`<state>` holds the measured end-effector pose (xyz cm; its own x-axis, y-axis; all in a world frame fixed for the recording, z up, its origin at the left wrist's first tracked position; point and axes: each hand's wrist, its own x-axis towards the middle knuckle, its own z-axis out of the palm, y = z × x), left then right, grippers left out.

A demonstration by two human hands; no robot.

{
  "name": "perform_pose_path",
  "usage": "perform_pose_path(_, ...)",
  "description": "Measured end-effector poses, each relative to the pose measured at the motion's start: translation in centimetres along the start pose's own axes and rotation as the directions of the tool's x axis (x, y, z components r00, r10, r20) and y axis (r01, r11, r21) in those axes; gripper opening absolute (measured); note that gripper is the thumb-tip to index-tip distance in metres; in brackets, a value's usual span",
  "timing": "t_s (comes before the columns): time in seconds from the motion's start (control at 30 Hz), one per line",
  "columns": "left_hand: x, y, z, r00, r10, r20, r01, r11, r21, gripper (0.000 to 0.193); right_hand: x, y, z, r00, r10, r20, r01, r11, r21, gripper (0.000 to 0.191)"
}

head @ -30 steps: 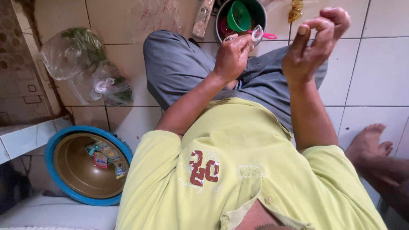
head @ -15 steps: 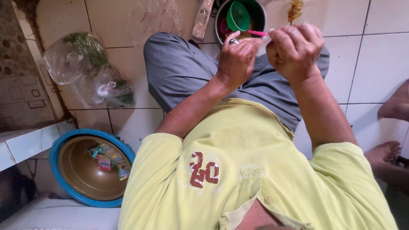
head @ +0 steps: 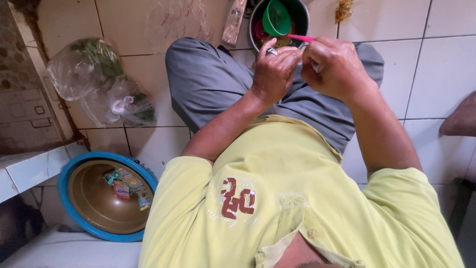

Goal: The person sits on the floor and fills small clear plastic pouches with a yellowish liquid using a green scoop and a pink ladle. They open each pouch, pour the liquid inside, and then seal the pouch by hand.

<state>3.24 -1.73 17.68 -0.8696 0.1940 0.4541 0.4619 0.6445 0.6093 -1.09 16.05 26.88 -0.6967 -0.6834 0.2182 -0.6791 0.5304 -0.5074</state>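
Observation:
My left hand, with a ring on one finger, and my right hand are pressed together above my grey-trousered knees. A thin pink stick runs between their fingertips, and both hands pinch it. Anything else in the fingers is hidden. Just beyond the hands stands a round metal pot on the tiled floor. A green funnel-shaped scoop and something pink lie inside it.
Two clear plastic bags of greens lie on the floor at left. A blue-rimmed brown basin holds several small sachets. A wooden piece lies beside the pot. Another person's foot is at the right edge. A white tiled step is at left.
My right hand has come down from open and raised to meet my left hand. Both now close on the pink stick in front of the pot.

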Motion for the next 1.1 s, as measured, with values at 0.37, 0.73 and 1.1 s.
perform_pose_path(0.37,-0.7,-2.6,1.3,0.970,-0.242,-0.041,0.230,0.954,-0.191,0.018,-2.4,0.3,-2.9,0.946,0.204,-0.253,-0.079,0.899,0.430,0.024)
perform_pose_path(0.73,-0.6,-1.6,1.0,0.987,-0.159,-0.012,0.154,0.971,-0.182,0.020,-2.1,1.7,4.5,0.880,0.451,-0.152,-0.262,0.726,0.636,0.014)
perform_pose_path(1.1,0.2,-2.3,0.1,0.967,-0.237,0.091,0.250,0.826,-0.506,0.014,-2.2,2.4,2.6,0.895,0.317,-0.314,-0.034,0.751,0.660,0.038)
